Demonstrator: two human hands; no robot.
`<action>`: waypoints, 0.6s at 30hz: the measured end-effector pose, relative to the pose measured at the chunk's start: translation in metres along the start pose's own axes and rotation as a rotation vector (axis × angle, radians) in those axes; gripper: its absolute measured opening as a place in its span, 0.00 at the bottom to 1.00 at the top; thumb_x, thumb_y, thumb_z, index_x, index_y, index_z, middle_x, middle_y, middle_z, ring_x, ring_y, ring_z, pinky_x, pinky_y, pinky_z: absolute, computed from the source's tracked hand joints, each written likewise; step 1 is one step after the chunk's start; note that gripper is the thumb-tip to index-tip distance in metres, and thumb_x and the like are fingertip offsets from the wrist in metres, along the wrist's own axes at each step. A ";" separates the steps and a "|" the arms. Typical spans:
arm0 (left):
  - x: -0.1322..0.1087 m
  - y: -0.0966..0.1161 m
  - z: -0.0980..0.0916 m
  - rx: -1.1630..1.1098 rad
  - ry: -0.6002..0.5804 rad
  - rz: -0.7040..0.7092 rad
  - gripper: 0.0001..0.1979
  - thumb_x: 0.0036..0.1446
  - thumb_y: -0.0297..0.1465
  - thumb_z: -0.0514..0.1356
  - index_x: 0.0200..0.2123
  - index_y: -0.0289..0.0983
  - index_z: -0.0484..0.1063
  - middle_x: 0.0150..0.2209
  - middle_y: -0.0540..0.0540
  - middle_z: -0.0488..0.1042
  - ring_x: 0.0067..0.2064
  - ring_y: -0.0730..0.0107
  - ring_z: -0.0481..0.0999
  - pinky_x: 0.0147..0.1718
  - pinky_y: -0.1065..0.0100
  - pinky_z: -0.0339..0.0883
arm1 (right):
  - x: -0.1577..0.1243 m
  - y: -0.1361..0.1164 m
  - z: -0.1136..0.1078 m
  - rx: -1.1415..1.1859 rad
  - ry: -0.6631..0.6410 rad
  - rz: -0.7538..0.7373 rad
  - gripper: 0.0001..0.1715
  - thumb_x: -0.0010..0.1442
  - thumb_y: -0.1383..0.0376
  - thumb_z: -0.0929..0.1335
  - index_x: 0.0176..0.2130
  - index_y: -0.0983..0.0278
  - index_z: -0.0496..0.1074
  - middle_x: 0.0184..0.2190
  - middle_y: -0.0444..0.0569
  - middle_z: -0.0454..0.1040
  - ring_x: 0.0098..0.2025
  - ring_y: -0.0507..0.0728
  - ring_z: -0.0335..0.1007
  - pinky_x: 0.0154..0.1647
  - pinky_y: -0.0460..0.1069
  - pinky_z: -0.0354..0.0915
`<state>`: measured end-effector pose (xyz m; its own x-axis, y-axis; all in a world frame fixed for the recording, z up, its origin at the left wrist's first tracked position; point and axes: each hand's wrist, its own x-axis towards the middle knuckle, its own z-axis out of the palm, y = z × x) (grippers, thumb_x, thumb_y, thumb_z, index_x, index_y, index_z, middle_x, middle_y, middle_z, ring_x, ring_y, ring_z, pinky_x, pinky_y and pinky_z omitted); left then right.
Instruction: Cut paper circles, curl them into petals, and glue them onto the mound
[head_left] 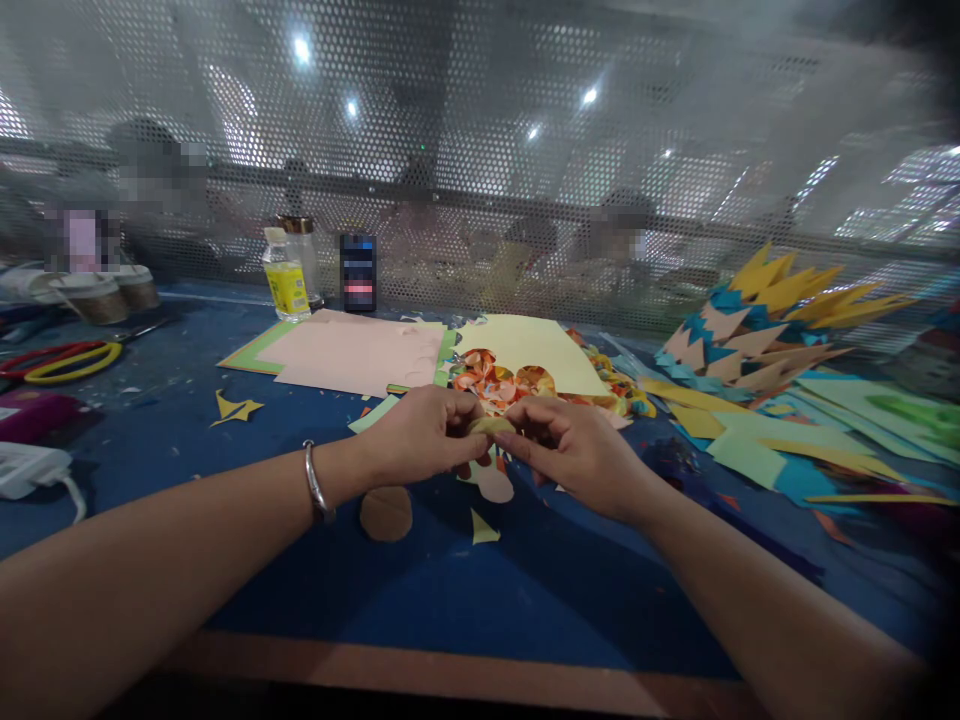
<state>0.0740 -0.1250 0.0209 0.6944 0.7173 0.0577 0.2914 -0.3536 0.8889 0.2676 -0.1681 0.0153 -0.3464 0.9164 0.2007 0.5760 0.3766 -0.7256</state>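
Between my two hands is a small piece of yellow paper (491, 427), bent or folded. My left hand (424, 432), with a silver bangle at the wrist, pinches its left side. My right hand (574, 450) grips the other side between thumb and fingers. Just below them a pale pink paper round (496, 486) lies on the blue table, partly covered by other scraps. A brown paper disc (386, 514) rests below my left wrist. Beyond my fingers sits a pile of orange and yellow curled paper pieces (499, 378).
Pink sheets (360, 350) and a pale yellow sheet (536, 350) lie ahead. A bottle (286, 283) and a phone (358, 273) stand by the perforated metal screen. Scissors (75, 360) and a white power strip (34, 468) are left. At right are a spiky paper construction (742, 345) and paper strips (787, 445).
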 end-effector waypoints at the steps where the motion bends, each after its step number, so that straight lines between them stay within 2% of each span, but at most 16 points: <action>1: 0.000 0.000 0.000 -0.006 -0.005 -0.004 0.06 0.52 0.30 0.60 0.27 0.34 0.69 0.27 0.46 0.77 0.24 0.77 0.75 0.21 0.78 0.65 | 0.000 0.000 0.000 -0.007 -0.003 -0.004 0.15 0.62 0.55 0.65 0.33 0.64 0.71 0.27 0.44 0.69 0.21 0.47 0.65 0.22 0.44 0.60; 8: 0.001 -0.003 -0.003 -0.079 -0.065 -0.017 0.08 0.54 0.34 0.59 0.29 0.33 0.70 0.29 0.46 0.77 0.23 0.76 0.75 0.20 0.75 0.65 | 0.000 0.000 -0.001 0.034 -0.006 0.033 0.14 0.60 0.55 0.67 0.33 0.64 0.70 0.26 0.44 0.70 0.21 0.48 0.63 0.21 0.44 0.60; 14: 0.001 -0.010 -0.002 0.016 0.044 0.067 0.07 0.51 0.32 0.62 0.32 0.35 0.69 0.23 0.51 0.73 0.26 0.73 0.76 0.22 0.75 0.66 | 0.001 0.001 -0.002 0.058 -0.002 0.055 0.15 0.60 0.54 0.67 0.34 0.64 0.70 0.24 0.42 0.68 0.19 0.47 0.63 0.19 0.44 0.59; 18: 0.002 -0.011 -0.003 -0.065 0.010 0.022 0.07 0.53 0.33 0.61 0.31 0.34 0.71 0.24 0.49 0.75 0.27 0.73 0.77 0.23 0.75 0.67 | 0.001 0.002 -0.002 0.055 0.011 0.059 0.14 0.60 0.55 0.67 0.33 0.64 0.70 0.24 0.41 0.67 0.19 0.47 0.63 0.19 0.44 0.59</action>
<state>0.0704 -0.1179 0.0122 0.6938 0.7155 0.0818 0.2326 -0.3302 0.9148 0.2699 -0.1657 0.0160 -0.3050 0.9383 0.1633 0.5537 0.3141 -0.7712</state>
